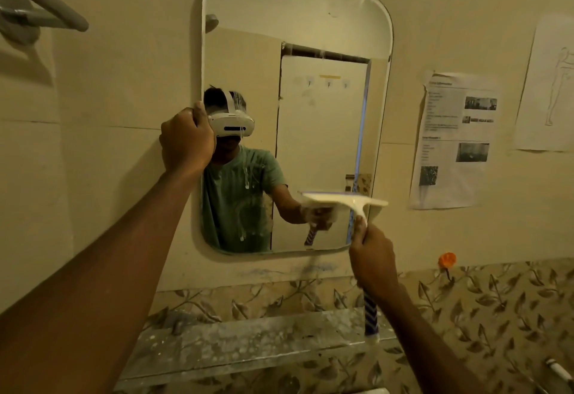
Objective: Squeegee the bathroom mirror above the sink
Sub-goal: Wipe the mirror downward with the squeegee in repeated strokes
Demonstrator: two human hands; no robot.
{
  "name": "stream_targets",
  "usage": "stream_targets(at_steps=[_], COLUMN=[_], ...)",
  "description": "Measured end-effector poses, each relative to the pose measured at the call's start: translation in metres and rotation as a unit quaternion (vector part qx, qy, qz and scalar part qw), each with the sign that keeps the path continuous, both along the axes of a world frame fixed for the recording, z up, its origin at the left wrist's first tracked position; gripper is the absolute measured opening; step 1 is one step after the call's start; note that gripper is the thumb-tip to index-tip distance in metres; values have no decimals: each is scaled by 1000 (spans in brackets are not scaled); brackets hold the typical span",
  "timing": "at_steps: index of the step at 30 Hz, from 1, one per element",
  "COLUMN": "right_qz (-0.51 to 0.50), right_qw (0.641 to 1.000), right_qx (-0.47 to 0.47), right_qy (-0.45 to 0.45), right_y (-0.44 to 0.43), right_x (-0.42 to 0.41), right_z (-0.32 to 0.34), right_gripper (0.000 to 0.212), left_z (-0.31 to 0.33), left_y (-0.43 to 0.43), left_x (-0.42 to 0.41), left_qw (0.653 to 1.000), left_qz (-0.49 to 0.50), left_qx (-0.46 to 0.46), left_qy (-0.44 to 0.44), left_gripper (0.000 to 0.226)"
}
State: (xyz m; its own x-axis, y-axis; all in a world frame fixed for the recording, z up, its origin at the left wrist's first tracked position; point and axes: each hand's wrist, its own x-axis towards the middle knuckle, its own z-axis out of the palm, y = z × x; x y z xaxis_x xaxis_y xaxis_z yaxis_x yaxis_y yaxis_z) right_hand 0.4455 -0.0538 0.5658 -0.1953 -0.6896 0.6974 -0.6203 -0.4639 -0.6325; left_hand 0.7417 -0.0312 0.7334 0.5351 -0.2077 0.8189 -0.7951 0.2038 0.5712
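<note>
Right hand of mine is wrapped round the one squeegee, fist on the handle just under the head. The blue-and-white striped end sticks out below my fingers. Its white blade lies level against the glass in the lower right of the mirror, close to the right edge.

My left hand grips the mirror's left edge at about mid height, fingers curled over the rim.

It is the one mirror, round-cornered, on a beige wall. White drips run down the left half of the glass.

Two papers hang right of it: a printed sheet just beside it and a line drawing farther right. One orange fitting sits below them, on leaf-patterned tiles. One dusty shelf runs under the mirror, and one grey rail is at top left.
</note>
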Motion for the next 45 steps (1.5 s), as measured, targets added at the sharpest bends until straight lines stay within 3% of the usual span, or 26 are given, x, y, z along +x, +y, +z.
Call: stream_targets(at_steps=[5,13,19,23,32,37,40,42,45], right_qz=[11,34,20,-7,33,37,18,12,36], right_qw=[998,999,1000,999,999,999,998,998,999], right_qx=[52,-15,23,47,-6,31,64,60,-7], right_qy=[20,6,3,25,-12,-12,8,10,-8], right_y=[19,7,8,18,10,12,24,26,21], right_x=[-1,-13,2,3,-11,-2,-3,-6,-2], right_z=[-43,73,-37,-74,42,-25,-59,-43,31], right_gripper=[43,53,37,43,51,40,44,47,47], left_z=[0,1,0,0,0,0,1,3,5], left_y=[5,9,6,9,10,5,7,9,10], left_x=[-3,0,0,-1,0,1,1,2,7], left_qw=[1000,999,999,999,999,999,999,998,997], left_qz=[-6,-24,-27,-31,-22,-25,-30,-36,-54], left_qx=[18,42,31,37,40,38,45,53,58], left_qy=[8,10,9,12,8,16,11,5,-13], left_gripper=[54,57,55,55,55,55,55,56,57])
